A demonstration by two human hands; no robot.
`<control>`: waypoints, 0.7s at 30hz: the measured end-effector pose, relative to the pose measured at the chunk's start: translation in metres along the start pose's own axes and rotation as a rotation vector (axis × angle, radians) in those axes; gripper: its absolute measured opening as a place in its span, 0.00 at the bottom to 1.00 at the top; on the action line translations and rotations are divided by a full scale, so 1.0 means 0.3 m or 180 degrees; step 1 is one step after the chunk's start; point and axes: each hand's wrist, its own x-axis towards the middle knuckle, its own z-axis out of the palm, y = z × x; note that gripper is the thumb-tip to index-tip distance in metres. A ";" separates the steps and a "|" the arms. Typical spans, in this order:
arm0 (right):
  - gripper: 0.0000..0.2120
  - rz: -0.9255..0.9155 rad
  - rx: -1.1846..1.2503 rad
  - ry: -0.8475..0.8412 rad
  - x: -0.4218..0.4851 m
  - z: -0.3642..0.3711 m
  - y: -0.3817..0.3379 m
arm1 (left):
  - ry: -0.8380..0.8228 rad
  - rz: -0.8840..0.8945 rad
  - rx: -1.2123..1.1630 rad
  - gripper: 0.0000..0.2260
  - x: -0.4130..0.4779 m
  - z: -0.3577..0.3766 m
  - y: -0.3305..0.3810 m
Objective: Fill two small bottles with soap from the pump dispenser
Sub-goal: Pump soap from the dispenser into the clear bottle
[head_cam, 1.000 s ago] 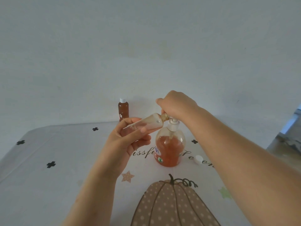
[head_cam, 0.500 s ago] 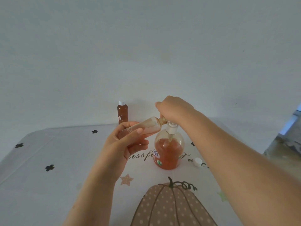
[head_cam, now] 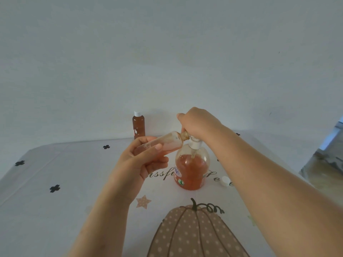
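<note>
Just left of centre in the frame, the left hand (head_cam: 141,164) grips 1 open small bottle (head_cam: 163,143), thumb across its side and fingers curled beneath. The bottle is tilted nearly flat, its mouth pointing right toward the top of the pump dispenser (head_cam: 191,169). A thin orange film of soap lines its lower side.

The right hand (head_cam: 196,123) sits on the pump head with its fingers curled down over it. The spout is hidden under the hand, so it seems to meet the bottle mouth, though that is unclear.

The dispenser stands upright at centre on the printed tablecloth (head_cam: 55,210), about half full of orange soap. A 2nd, capped bottle (head_cam: 138,125) stands upright against the wall, above and left of the hands. A loose white cap (head_cam: 225,181) lies right of the dispenser.
</note>
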 end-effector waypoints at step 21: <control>0.19 -0.0060 -0.0115 0.0067 -0.002 -0.030 -0.019 | -0.0097 0.0038 -0.0058 0.14 -0.006 0.011 0.003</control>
